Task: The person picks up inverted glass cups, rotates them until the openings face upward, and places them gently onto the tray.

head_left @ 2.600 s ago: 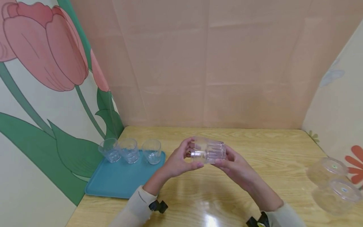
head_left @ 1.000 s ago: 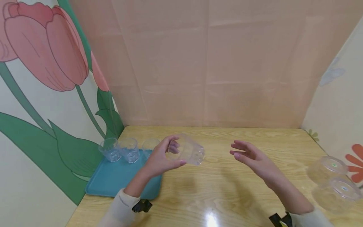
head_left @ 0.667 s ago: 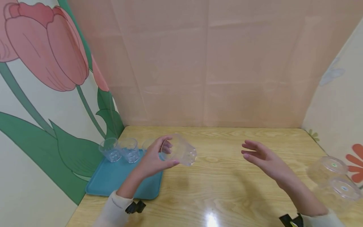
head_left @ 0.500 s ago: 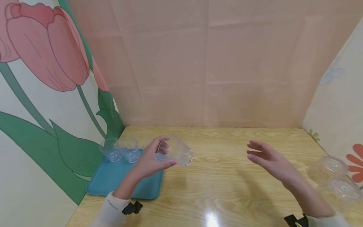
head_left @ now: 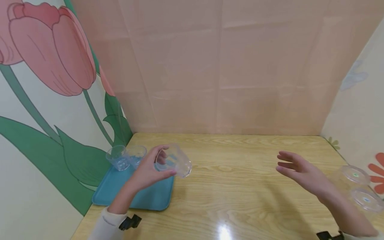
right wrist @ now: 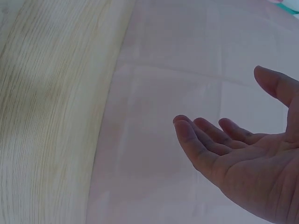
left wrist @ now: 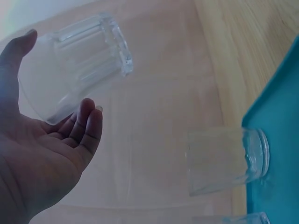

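Observation:
My left hand (head_left: 147, 171) grips a clear drinking glass (head_left: 177, 161) near its rim, between thumb and fingers. The glass is held above the table beside the tray, tipped so its base points right and slightly down. In the left wrist view the ridged lower part of this glass (left wrist: 88, 53) shows past the fingertips. My right hand (head_left: 303, 173) hovers over the right side of the table, holding nothing, its fingers relaxed and the thumb apart. Upright glasses (head_left: 118, 160) stand along the back of a blue tray (head_left: 153, 198); my left hand hides part of that row.
Two more clear glasses, one (head_left: 355, 175) behind the other (head_left: 366, 199), stand upside down at the table's right edge, partly behind my right forearm. A pink sheet (head_left: 216, 66) hangs behind the wooden table (head_left: 228, 186). A tulip-patterned wall (head_left: 54, 133) borders the left side.
Both hands held the glass earlier; the right hand has let go and moved away to the right. My left hand has carried the glass leftward, tipping its base further downward.

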Demonstrator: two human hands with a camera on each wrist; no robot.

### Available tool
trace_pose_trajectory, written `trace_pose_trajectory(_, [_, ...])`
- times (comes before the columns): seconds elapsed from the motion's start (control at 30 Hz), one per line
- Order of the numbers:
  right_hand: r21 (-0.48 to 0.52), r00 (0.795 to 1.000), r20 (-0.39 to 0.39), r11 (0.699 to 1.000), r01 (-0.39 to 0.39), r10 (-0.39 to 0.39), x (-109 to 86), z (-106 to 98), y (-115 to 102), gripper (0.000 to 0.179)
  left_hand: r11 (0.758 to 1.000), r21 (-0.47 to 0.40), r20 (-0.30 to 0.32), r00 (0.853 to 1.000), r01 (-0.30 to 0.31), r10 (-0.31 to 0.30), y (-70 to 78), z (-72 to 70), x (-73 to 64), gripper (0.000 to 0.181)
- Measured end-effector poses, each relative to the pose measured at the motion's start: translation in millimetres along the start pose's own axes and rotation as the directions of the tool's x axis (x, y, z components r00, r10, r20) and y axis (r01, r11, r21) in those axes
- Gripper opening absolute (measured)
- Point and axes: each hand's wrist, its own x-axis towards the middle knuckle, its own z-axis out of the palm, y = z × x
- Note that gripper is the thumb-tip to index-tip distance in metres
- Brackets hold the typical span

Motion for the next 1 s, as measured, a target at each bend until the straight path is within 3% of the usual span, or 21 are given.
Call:
trace_pose_trajectory(0.4, [-0.057,0.999,-0.015,0.998,-0.030,0.029,-12.1,-15,18,0.068,0.991,0.108,0.002,0.997,0.073,-0.074,-9.3,-21.2,-9.9,0.083])
trace_pose_trajectory(0.63, [-0.144,0.996,-0.020,0.985,-0.093,0.091,-22.0,-27,29,0.074,0.989,0.124,0.023,0.996,0.086,-0.090,-16.2,-34.2,-17.1,0.083])
trace_pose_trajectory(1.0, [-0.204,0.993,-0.056,0.972,-0.116,0.107,-34.1,-44,48,0.076,0.984,0.141,0.035,0.993,0.109,-0.115,-25.6,-50.6,-28.4,0.085])
